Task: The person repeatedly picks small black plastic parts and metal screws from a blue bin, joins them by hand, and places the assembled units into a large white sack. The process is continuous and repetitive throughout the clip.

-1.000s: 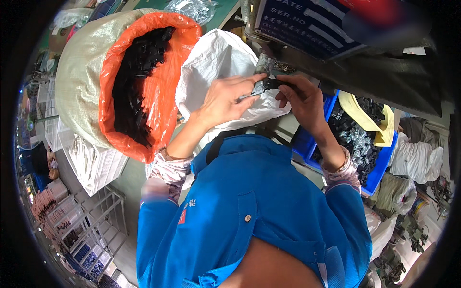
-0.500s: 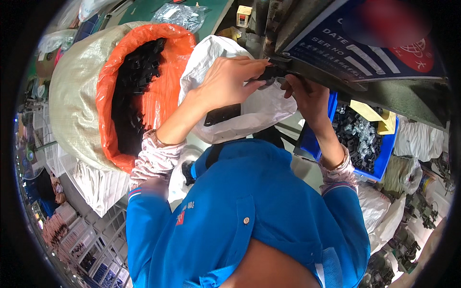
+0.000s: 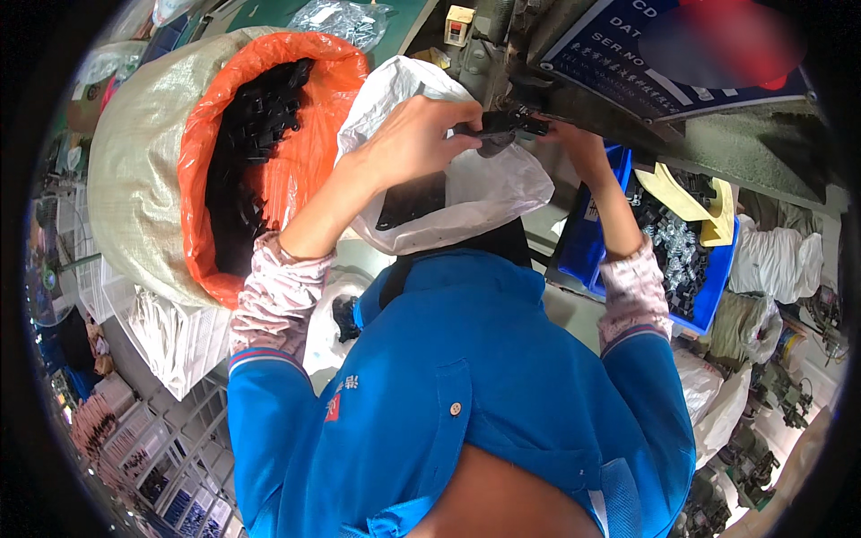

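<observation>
Far left, woven sack [image 3: 134, 179] with orange liner [image 3: 314, 143] full of black plastic parts [image 3: 256, 143]; right of it a white plastic bag [image 3: 484, 184] with more black pieces inside. Left hand [image 3: 421, 134] fingers closed on a small black part [image 3: 496, 134] raised over the white bag, just under the machine [image 3: 574, 90]. Right hand [image 3: 574, 143] touches the same part from the right, grip can't be made out; blue bin [image 3: 587, 233] of parts sits below it.
</observation>
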Motion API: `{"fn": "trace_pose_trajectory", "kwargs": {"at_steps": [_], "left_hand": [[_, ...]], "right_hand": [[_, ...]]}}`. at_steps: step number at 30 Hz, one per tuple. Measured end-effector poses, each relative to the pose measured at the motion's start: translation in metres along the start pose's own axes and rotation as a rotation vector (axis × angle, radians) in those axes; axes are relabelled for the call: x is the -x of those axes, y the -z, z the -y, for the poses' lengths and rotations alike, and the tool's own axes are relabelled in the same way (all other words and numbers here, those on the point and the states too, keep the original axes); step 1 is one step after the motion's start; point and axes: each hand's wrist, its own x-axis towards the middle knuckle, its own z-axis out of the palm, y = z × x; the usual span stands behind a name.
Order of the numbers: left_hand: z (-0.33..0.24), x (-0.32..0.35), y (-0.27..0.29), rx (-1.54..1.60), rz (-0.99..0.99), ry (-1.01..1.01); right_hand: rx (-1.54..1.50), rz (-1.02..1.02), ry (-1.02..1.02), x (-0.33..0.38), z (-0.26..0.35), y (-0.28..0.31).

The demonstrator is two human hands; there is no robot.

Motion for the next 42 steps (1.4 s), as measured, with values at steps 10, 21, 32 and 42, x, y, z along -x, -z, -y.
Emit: {"fn": "trace_pose_trajectory", "kwargs": {"at_steps": [10,21,32,42], "left_hand": [[0.006,0.007,-0.003,-0.016,-0.096,-0.097],[0.011,0.053,-0.025,-0.256,-0.388,-0.070],[0.179,0.344,-0.002,-0.642,-0.336,0.930],[0.116,0.255,0.054,0.479,-1.183,0.560]], "right_hand": [[0.794,-0.078,0.298,-0.066,-0.149,-0.025],[0.875,-0.210,0.526,-0.088,-0.168,0.003],[-0.598,-0.095,-0.184,-0.015,-0.032,-0.008],[-0.663,0.051,-0.188,0.034,0.060,-0.023]]}}
